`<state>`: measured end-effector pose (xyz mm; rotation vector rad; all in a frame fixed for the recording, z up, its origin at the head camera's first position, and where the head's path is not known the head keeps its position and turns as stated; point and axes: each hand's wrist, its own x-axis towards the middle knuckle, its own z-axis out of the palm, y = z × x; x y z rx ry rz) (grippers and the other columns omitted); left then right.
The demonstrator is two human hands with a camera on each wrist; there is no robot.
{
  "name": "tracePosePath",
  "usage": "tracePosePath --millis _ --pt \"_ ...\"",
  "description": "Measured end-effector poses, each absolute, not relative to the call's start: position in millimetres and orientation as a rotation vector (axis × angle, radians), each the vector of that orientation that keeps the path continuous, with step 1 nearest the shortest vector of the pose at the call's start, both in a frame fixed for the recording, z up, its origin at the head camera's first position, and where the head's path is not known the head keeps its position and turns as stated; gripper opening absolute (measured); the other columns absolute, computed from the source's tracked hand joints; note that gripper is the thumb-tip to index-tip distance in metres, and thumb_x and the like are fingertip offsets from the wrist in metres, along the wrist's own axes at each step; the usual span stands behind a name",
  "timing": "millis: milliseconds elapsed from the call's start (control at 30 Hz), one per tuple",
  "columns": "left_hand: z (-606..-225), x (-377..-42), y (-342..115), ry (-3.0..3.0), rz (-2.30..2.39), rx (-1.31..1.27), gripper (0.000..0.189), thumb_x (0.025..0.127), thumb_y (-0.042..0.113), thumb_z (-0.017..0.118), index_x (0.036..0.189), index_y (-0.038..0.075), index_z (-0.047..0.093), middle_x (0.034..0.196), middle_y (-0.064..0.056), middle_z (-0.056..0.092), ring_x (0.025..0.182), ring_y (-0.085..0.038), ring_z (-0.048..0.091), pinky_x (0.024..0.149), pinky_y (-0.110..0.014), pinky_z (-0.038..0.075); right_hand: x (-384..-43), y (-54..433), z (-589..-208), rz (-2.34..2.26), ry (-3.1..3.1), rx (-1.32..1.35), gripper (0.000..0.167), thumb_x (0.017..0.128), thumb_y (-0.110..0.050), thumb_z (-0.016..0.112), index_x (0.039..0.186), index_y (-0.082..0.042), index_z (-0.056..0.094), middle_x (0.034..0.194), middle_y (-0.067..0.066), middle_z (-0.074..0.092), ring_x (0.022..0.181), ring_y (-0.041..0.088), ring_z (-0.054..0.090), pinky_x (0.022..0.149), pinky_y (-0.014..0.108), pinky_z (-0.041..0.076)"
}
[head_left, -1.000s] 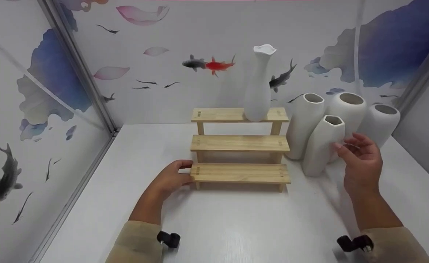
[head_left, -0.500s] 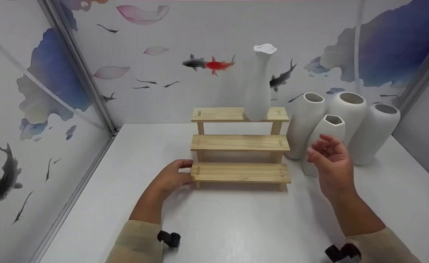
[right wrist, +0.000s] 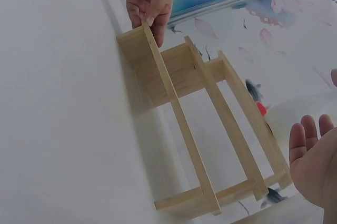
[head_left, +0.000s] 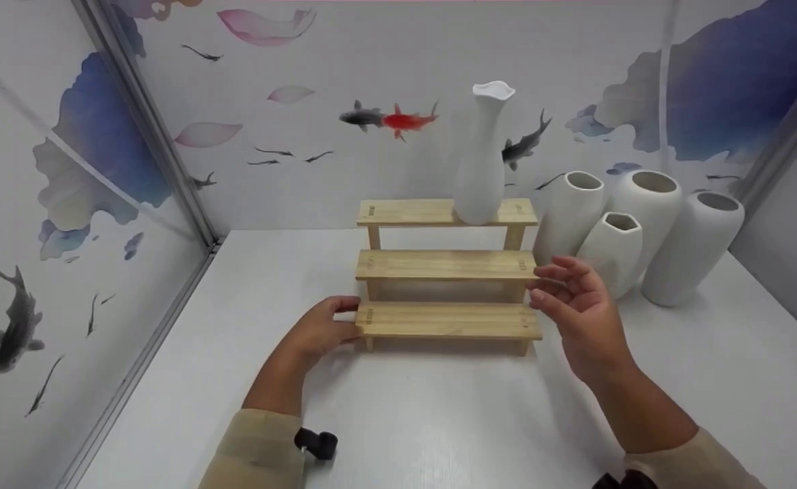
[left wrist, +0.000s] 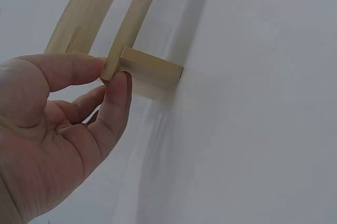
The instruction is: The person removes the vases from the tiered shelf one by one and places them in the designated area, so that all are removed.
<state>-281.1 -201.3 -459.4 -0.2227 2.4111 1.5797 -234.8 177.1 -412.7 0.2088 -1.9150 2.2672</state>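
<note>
A three-step wooden display stand [head_left: 446, 265] sits on the white table. At the left end of its lowest board my left hand [head_left: 316, 333] pinches the wood; the left wrist view shows thumb and fingertips on either side of the board [left wrist: 138, 16]. My right hand [head_left: 583, 319] is beside the stand's right end, palm turned inward, fingers loosely bent and nothing in them. Its fingertips are right at the end of the middle board. In the right wrist view the right hand [right wrist: 316, 166] appears apart from the stand. On the top board stands a tall white vase [head_left: 481, 163] with a wavy rim.
Several white vases stand close together to the right, among them a faceted one [head_left: 616, 251] partly behind my right hand and a rounded one [head_left: 694, 251]. Walls printed with fish and petals enclose the white table [head_left: 432, 414] at the back and sides.
My right hand has moved left from in front of the vases to the stand's right end. The left hand keeps its pinch on the lowest board, and stand and vases stay in place.
</note>
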Motion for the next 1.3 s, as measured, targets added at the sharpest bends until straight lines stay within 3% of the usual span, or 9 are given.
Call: tracePosePath --millis 400,667,900,1100,1300 --pt "-459 -278 -205 2.416 1.580 -0.219 0.063 0.093 0.009 0.075 0.152 0.015 0.057 0.158 -0.005 0.056 0.129 -0.022 0.064 0.106 -0.040 0.055 -257 153 -410 2.358 -1.796 0.214 0.043 0.099 0.004 0.069 0.134 -0.015 0.053 0.122 0.002 0.066 0.112 0.018 0.069 0.092 0.026 0.060" --pt "-459 -278 -204 2.406 1.602 -0.218 0.063 0.092 0.009 0.075 0.152 0.014 0.057 0.158 -0.006 0.057 0.129 -0.023 0.064 0.108 -0.041 0.054 -292 143 -401 2.282 -1.824 0.202 0.046 0.097 -0.004 0.075 0.137 -0.014 0.053 0.124 0.005 0.064 0.114 0.019 0.067 0.092 0.026 0.060" --pt "-458 -280 -203 2.399 1.588 -0.209 0.063 0.092 0.010 0.076 0.152 0.015 0.057 0.156 -0.005 0.058 0.130 -0.023 0.064 0.109 -0.041 0.053 -315 145 -386 2.216 -1.908 0.176 0.058 0.094 -0.014 0.083 0.142 -0.021 0.051 0.134 0.003 0.059 0.132 0.023 0.059 0.104 0.022 0.055" --pt "-458 -280 -204 2.409 1.584 -0.203 0.062 0.092 0.012 0.077 0.151 0.017 0.058 0.155 -0.004 0.058 0.131 -0.023 0.062 0.110 -0.042 0.052 -338 143 -372 2.174 -1.919 0.125 0.077 0.091 -0.019 0.087 0.154 -0.021 0.043 0.154 0.005 0.051 0.147 0.025 0.049 0.124 0.039 0.044" --pt "-459 -280 -203 2.424 1.583 -0.194 0.063 0.091 0.011 0.077 0.151 0.016 0.058 0.155 -0.005 0.059 0.131 -0.024 0.062 0.113 -0.046 0.050 -353 140 -364 2.189 -1.924 0.154 0.091 0.087 -0.021 0.090 0.160 -0.024 0.036 0.164 0.006 0.043 0.154 0.024 0.043 0.129 0.044 0.038"
